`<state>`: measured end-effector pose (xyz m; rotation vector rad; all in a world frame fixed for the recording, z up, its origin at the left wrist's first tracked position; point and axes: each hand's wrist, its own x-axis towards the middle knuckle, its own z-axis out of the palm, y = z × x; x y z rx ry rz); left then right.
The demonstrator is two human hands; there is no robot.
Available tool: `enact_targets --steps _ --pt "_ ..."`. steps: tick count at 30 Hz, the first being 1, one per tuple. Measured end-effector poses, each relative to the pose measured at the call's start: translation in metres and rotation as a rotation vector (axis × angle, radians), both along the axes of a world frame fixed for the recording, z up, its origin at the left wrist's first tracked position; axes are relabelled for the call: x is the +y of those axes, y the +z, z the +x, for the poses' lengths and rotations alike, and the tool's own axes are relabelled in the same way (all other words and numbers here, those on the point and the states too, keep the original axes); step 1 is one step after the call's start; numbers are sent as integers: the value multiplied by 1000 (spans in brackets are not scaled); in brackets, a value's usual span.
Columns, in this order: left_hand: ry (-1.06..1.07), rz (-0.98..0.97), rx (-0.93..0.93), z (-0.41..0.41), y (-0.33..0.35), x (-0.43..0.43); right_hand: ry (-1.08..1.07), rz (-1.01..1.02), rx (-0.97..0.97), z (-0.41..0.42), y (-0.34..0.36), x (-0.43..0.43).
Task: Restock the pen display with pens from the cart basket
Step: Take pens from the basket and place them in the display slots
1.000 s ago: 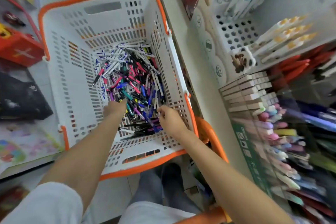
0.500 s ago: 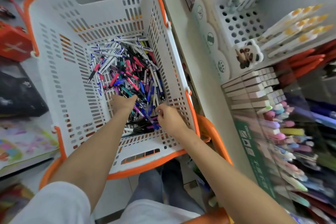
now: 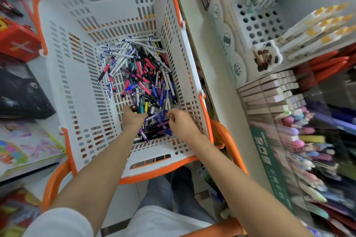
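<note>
Left grip first: the left hand (image 3: 133, 116) is palm-down at the near end of the pile, fingers curled into the pens (image 3: 138, 75) with their tips buried. Whether that grip has actually caught anything, can't tell. Right hand (image 3: 182, 122) sits just beside it, fingertips (image 3: 170, 116) bunched close together and touching the blue and purple pens underneath. A pinch on one pen or only a touch? Can't make that out either. The pens lie loose on the floor of the white, orange-rimmed basket (image 3: 63, 67), heaped toward its right wall and near end. Off to the right, apart from the basket, the pen display (image 3: 308, 138) is packed with pastel pens behind a clear front. Red box (image 3: 17, 42) on the shelf to the left.
</note>
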<state>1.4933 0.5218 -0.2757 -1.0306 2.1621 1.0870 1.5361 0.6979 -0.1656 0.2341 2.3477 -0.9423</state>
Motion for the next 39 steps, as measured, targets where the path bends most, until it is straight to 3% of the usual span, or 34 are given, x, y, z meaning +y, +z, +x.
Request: enact_targets --steps 5,9,16,27,33,36,39 --pt "291 52 -116 8 1 -18 -6 -4 -6 0 -1 0" --pt "320 94 -150 16 -6 -28 -11 -1 -11 0 1 0" --pt "140 253 -219 20 11 -27 -9 11 -16 2 -1 0" --pt "-412 110 -233 16 27 -7 4 31 1 3 -5 0" --pt "-409 246 -249 15 33 -21 -7 37 9 3 -6 -1" --pt "-307 333 -170 14 39 -23 -11 30 2 3 -5 -1" --pt "-100 586 -126 12 56 -28 -15 28 6 3 -5 0"
